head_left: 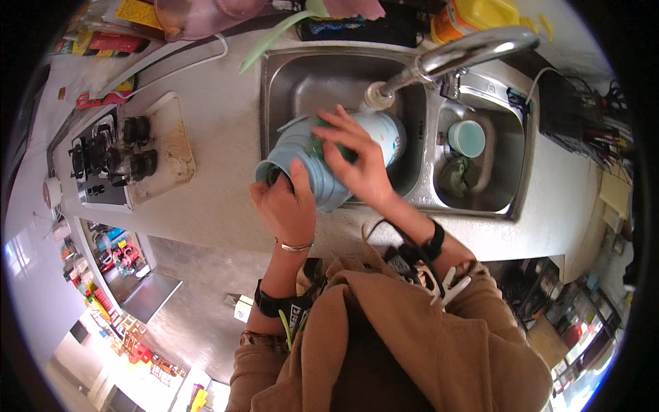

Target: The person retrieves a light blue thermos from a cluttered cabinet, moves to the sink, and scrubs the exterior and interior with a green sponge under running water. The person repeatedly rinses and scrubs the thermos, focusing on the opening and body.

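A light blue thermos flask (383,135) lies tilted over the large basin of a steel sink (329,77), its wide mouth towards the lower left. My left hand (285,208) grips the flask's rim, with fingers inside the mouth and the thumb on the outer edge. Against the flask's upper side, my right hand (355,157) presses a green scrubbing pad (322,136), which the fingers partly hide. The chrome faucet (476,46) arches over the basin, with its nozzle right by the flask. Whether water runs is hard to tell.
The small basin at right holds a pale green cup (466,138) and a dark green cloth (458,176). A green ladle (278,38) overhangs the sink's back left corner. A gas stove (105,154) stands at left, and a yellow container (479,18) behind the faucet.
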Demonstrator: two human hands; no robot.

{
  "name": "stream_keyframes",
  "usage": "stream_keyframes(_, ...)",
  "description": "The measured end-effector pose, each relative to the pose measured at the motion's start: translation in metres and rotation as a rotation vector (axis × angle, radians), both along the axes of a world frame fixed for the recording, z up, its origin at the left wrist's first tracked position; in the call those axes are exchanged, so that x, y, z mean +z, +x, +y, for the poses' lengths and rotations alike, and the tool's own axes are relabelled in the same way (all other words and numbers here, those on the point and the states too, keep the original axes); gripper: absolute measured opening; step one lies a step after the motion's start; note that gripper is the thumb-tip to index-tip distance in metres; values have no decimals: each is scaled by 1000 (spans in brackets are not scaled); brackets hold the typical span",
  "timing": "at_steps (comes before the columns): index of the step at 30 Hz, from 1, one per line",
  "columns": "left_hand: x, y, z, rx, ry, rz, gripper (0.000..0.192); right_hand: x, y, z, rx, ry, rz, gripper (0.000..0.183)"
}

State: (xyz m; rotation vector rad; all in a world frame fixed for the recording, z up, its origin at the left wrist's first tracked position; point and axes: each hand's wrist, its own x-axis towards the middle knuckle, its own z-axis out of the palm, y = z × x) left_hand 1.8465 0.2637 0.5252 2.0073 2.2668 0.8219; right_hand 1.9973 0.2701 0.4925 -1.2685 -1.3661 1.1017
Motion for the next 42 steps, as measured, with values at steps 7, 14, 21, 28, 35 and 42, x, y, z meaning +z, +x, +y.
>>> stream_keyframes(7,13,3,17,-179,58,153,38,19,12,19,60,-109,115,50)
stream_keyframes(14,23,12,13,-307,64,166,37,19,26,11,46,-295,307,36)
stream_keyframes(21,29,15,3,-602,54,110,35,7,37,9,37,-306,518,26)
stream_keyframes(28,25,17,12,-637,95,137,39,-14,49,-12,37,-300,615,34)
stream_keyframes(35,25,34,14,-453,65,302,40,-10,34,-23,-53,-339,604,43)
stream_keyframes(42,30,45,18,-434,47,343,41,-19,29,-18,-151,-248,723,35)
